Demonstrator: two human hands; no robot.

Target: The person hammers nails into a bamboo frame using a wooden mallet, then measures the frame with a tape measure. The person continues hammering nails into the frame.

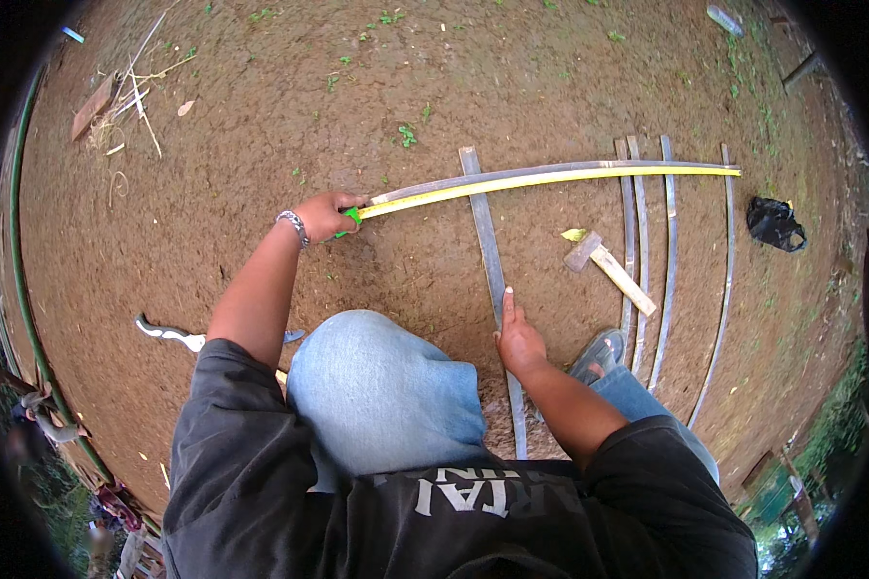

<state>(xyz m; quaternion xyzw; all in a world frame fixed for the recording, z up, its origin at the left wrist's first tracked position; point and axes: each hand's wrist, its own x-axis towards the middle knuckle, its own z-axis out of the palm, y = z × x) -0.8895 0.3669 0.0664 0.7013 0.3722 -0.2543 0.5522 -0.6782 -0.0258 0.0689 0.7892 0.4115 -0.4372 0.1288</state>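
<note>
My left hand (pixel 326 217) is closed round a green tape measure (pixel 350 221). Its yellow blade (pixel 512 182) runs out to the right along a long grey slat (pixel 434 183), reaching about that slat's far right end. Beneath them, crossing at a steep angle, lies another grey slat (pixel 488 236). My right hand (pixel 520 340) grips this crossing slat lower down, thumb over it and index finger stretched along it. Several thin slats (pixel 667 251) lie side by side under the right part of the long slat. A blocky-headed hammer (pixel 624 281) with a pale wooden handle rests between my right hand and those slats.
A white-and-black curved handle (pixel 169 332) lies left of my knee. Wood scraps (pixel 95 108) are strewn at the far left. A black plastic bag (pixel 776 225) sits right of the slats, and a clear bottle (pixel 724 20) lies farther off. A green pole (pixel 17 212) edges the left side.
</note>
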